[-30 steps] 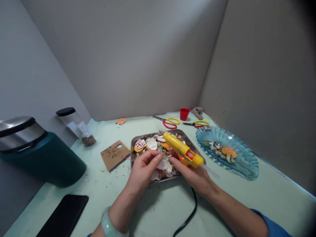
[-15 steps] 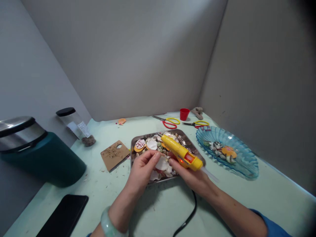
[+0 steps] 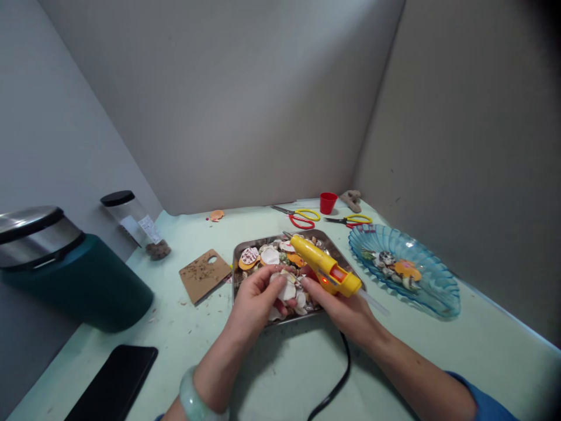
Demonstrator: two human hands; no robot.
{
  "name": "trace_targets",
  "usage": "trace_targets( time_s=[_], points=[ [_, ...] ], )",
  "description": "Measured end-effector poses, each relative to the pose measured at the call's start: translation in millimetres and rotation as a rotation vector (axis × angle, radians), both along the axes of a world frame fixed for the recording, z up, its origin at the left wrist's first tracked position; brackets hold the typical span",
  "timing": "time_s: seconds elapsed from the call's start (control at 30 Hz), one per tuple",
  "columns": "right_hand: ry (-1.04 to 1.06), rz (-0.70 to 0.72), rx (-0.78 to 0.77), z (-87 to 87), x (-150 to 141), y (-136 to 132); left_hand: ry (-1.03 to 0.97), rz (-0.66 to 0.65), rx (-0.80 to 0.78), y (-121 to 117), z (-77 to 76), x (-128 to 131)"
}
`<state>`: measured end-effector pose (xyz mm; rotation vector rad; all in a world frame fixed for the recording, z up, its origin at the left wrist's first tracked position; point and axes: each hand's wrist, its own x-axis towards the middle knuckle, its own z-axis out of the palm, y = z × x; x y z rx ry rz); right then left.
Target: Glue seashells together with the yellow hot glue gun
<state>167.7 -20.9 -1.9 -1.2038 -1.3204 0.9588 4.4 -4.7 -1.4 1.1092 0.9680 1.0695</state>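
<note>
Over the metal tray (image 3: 346,260) of mixed shells, my left hand (image 3: 254,298) pinches a white shell (image 3: 287,289), with fingertips showing beneath its lower edge. My right hand (image 3: 348,316) is wrapped around a yellow hot glue gun (image 3: 313,254), whose nozzle points up and to the left. A glue stick (image 3: 374,302) sticks out of its back end, and a small red light glows on its side. The right thumb and fingertips meet near the white shell's right edge; whether they also grip a small piece there is too small to tell.
A blue scalloped dish (image 3: 442,292) with shells stands on the right. Scissors (image 3: 302,217), more scissors (image 3: 350,220) and a red cup (image 3: 328,203) lie behind the tray. Left are a brown board (image 3: 204,280), jar (image 3: 140,225), teal bottle (image 3: 96,286) and black phone-like slab (image 3: 116,380). A cord (image 3: 339,386) runs forward.
The white shell now sits closer in my left hand, with fingers visible under it. My right hand's glue gun dipped slightly left, then came back to about where it was.
</note>
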Motion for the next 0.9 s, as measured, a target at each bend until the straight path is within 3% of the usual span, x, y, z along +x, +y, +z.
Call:
trace_targets(
  time_s=[0.17,0.23,0.33,0.5,0.9],
  points=[
    [0.055,0.022,-0.033,-10.7,8,7,0.074,0.092,0.031,1,-2.8,0],
    [0.042,0.097,-0.067,-10.4,14,10,0.083,0.141,0.028,0,-1.9,1],
    [-0.157,0.218,0.025,-5.2,22,13,0.082,0.185,0.031,1,-1.2,2],
    [-0.363,0.274,0.148,1.9,27,13,0.063,0.294,0.077,2,-4.4,1],
    [-0.349,0.302,0.191,6.7,22,9,0.23,0.407,0.163,4,-5.3,-4]
  ],
)
